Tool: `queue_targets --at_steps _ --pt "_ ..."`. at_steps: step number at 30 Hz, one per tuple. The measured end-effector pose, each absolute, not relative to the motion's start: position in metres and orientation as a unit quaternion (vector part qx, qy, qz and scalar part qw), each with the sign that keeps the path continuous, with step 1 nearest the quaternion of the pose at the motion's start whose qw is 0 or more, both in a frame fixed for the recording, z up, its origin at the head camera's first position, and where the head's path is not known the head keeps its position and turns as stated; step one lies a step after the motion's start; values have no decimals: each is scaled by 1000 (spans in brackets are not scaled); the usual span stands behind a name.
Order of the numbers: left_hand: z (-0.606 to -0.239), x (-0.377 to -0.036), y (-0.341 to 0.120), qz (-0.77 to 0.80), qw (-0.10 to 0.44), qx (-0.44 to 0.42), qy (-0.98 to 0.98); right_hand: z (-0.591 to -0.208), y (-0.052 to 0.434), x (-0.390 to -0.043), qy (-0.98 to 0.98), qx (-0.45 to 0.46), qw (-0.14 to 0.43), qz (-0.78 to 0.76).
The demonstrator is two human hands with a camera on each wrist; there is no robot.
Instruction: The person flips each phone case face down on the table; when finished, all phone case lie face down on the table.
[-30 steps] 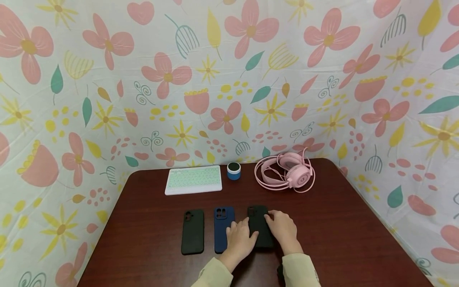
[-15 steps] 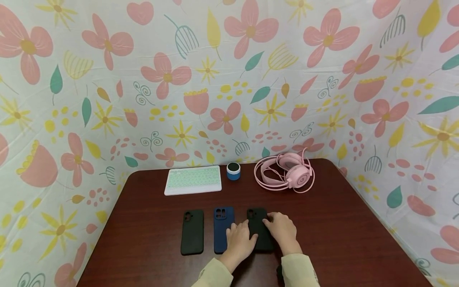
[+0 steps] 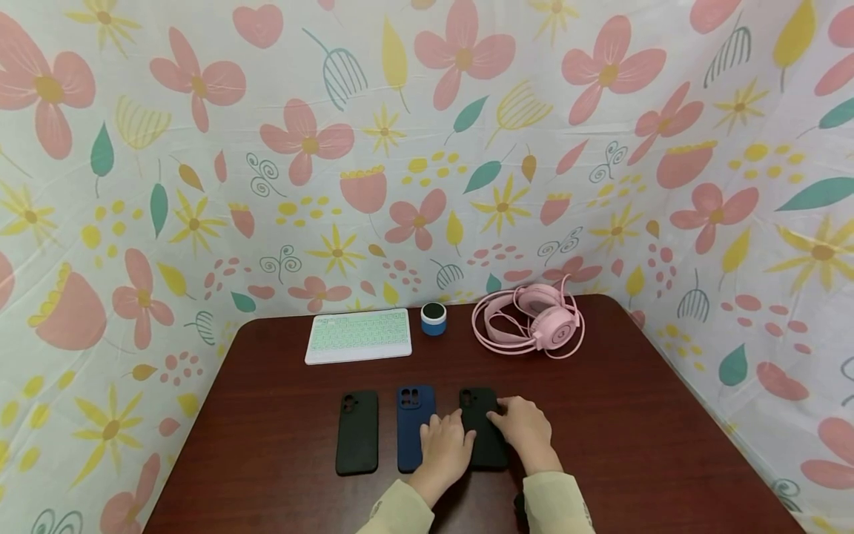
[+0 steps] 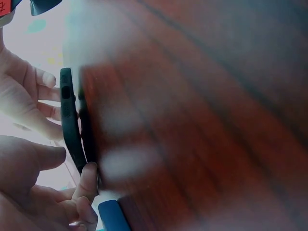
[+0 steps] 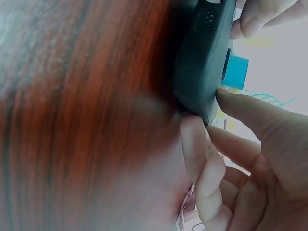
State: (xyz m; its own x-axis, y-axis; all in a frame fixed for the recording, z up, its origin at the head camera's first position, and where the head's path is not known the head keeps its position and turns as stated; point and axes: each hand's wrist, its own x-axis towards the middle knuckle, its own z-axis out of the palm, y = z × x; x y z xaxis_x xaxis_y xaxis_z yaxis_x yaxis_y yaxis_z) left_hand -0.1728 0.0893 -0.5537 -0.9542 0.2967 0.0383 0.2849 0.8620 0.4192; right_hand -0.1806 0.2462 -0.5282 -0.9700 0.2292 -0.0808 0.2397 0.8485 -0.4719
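**Dark silicone case held between two hands on the desk**

Black and soft-looking, the right-hand phone case (image 3: 482, 429) lies flat on the dark red wooden desk (image 3: 634, 430), camera cutouts at its far end. The left hand (image 3: 445, 451) rests against its left edge, fingers lightly bent, and the left wrist view shows a fingertip (image 4: 88, 174) touching the case's rim (image 4: 71, 120). The right hand (image 3: 527, 429) meets the opposite long edge; in the right wrist view its thumb and a finger (image 5: 197, 144) pinch the case's corner (image 5: 204, 53). So the two hands sit close together with the case between them, each gripping a side, and the case stays down on the desk.

Just left of the left hand, partly under its fingers, lies a blue phone case (image 3: 415, 424). Further left, well clear of both hands, lies another black phone case (image 3: 357, 432). All three cases lie back up in a row, so whether anything is inside them cannot be told.

Beyond the hands, toward the far edge of the desk, stand a white keyboard with pale green keys (image 3: 359, 335), a small blue round speaker with a dark top (image 3: 434, 318) just right of it, and pink headphones (image 3: 534, 322) with their cable looped, far ahead of the right hand. A floral cloth (image 3: 200, 185) in pink, yellow and teal hangs behind and to both sides of the desk. Pale green sleeves (image 3: 400, 512) cover both wrists.
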Motion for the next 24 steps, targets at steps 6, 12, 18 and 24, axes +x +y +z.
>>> queue_targets --at_steps 6,12,18,24 --pt "-554 -173 89 220 29 148 964 -528 245 -180 962 121 16 -245" --pt "-556 -177 89 219 28 146 964 -527 245 -181 962 119 9 -247" --pt "-556 -177 91 219 36 146 964 -528 246 -181 962 120 8 -245" --pt "-552 -178 88 236 20 150 960 -528 246 -181 965 119 -16 -232"
